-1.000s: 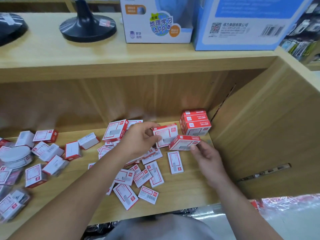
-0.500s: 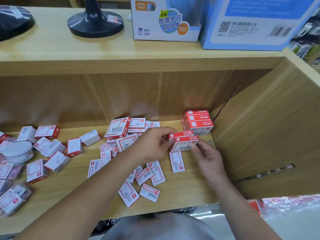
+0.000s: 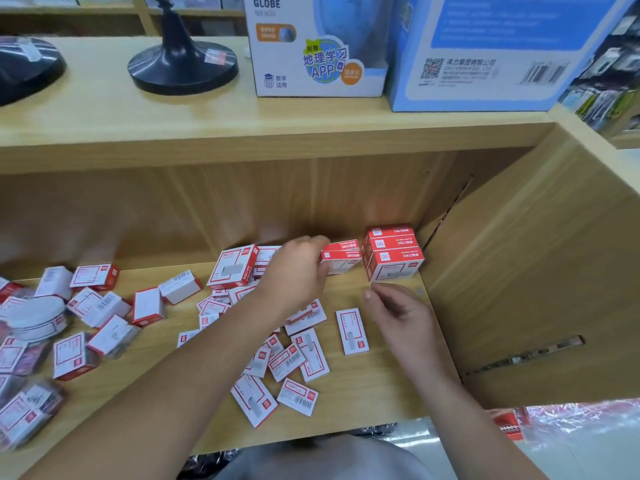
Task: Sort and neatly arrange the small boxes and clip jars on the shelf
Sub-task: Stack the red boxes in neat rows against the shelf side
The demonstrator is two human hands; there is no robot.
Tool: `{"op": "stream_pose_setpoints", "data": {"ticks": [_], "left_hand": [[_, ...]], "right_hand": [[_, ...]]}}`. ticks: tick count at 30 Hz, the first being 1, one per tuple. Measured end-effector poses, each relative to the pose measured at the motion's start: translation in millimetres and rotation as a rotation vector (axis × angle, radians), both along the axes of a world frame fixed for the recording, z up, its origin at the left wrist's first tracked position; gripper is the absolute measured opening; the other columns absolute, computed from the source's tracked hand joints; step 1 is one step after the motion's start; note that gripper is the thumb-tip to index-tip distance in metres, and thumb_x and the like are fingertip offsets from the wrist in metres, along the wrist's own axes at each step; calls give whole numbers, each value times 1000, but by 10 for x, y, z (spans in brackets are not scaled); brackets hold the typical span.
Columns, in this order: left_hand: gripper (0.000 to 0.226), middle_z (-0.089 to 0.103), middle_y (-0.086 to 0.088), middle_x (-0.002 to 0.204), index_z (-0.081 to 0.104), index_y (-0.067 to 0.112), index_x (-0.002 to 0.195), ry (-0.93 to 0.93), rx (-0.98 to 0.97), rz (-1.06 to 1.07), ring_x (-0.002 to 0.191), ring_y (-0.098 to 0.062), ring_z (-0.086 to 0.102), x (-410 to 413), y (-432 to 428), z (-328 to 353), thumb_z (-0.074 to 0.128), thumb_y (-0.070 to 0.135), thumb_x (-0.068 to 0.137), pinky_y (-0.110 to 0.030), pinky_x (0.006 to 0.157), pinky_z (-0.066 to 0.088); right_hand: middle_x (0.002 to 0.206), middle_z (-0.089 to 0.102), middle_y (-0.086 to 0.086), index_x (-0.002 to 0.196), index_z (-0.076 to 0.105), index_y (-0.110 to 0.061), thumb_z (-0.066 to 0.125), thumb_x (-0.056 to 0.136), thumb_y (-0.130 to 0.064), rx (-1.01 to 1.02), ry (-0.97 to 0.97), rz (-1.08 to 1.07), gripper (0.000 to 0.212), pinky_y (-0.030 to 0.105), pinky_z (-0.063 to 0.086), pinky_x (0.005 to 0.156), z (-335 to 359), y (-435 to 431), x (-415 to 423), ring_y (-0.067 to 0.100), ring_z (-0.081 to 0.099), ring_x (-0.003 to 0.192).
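My left hand (image 3: 298, 271) grips two stacked red-and-white boxes (image 3: 341, 259) and holds them right beside a neat stack of the same boxes (image 3: 393, 251) at the shelf's back right corner. My right hand (image 3: 401, 313) hovers just in front of that stack, fingers loosely curled, holding nothing. Several small boxes (image 3: 298, 355) lie scattered flat over the wooden shelf (image 3: 374, 393). A larger box (image 3: 233, 266) stands behind my left wrist. A round white-lidded clip jar (image 3: 34, 317) sits at the far left among more boxes.
The cabinet's side wall (image 3: 519, 271) closes off the right. On the top board stand a black round base (image 3: 183, 67), a globe carton (image 3: 315, 46) and a blue carton (image 3: 485, 53). Plastic-wrapped packs (image 3: 24, 410) lie at the left front.
My left hand has carried the two stacked boxes back and to the right, up against the corner stack. My right hand has let go of them and drawn back toward me.
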State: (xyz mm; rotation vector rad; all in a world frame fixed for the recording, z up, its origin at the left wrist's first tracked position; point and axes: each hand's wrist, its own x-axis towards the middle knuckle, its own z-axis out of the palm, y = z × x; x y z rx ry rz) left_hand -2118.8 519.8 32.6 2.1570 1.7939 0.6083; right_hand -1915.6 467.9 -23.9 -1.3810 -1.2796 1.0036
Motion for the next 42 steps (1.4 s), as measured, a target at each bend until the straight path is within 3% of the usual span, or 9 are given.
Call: {"op": "stream_pose_setpoints", "data": {"ticks": [6, 11, 18, 28, 36, 42], "left_hand": [[49, 64, -5, 122, 60, 18, 135, -44, 128, 49, 109, -28, 62, 72, 41, -160, 72, 29, 89, -42, 89, 54], [42, 71, 1, 105, 66, 22, 128, 97, 183, 47, 97, -25, 64, 22, 77, -242, 71, 39, 89, -41, 84, 53], [29, 70, -5, 87, 71, 13, 116, 67, 218, 62, 81, -30, 66, 129, 158, -261, 72, 27, 91, -40, 73, 56], [29, 68, -1, 77, 75, 14, 113, 134, 303, 48, 73, -29, 65, 91, 200, -355, 67, 27, 88, -36, 64, 53], [22, 73, -4, 82, 77, 13, 103, 95, 271, 41, 78, -31, 68, 87, 216, -296, 75, 22, 82, -38, 70, 56], [38, 73, -1, 110, 67, 22, 124, 152, 170, 29, 103, -29, 66, 54, 183, -147, 70, 37, 90, -39, 85, 50]], "right_hand": [[104, 68, -16, 121, 74, -21, 71, 91, -42, 86, -295, 95, 37, 14, 47, 91, 45, 66, 85, 3, 61, 107], [95, 61, -9, 120, 75, -19, 68, 88, -42, 107, -285, 83, 40, 14, 48, 85, -54, 62, 149, 7, 63, 99], [96, 59, -12, 123, 74, -24, 63, 94, -48, 125, -337, 130, 39, 35, 54, 83, -90, 112, 187, 11, 65, 94], [95, 56, -14, 126, 72, -24, 58, 94, -57, 166, -419, 141, 48, 38, 54, 80, -102, 110, 196, 13, 63, 95], [96, 55, -14, 116, 77, -21, 60, 90, -58, 141, -443, 144, 48, 35, 54, 78, -111, 121, 185, 10, 63, 92], [96, 55, -15, 110, 78, -23, 61, 89, -58, 139, -493, 135, 44, 37, 53, 76, -73, 76, 173, 11, 62, 92]]}}
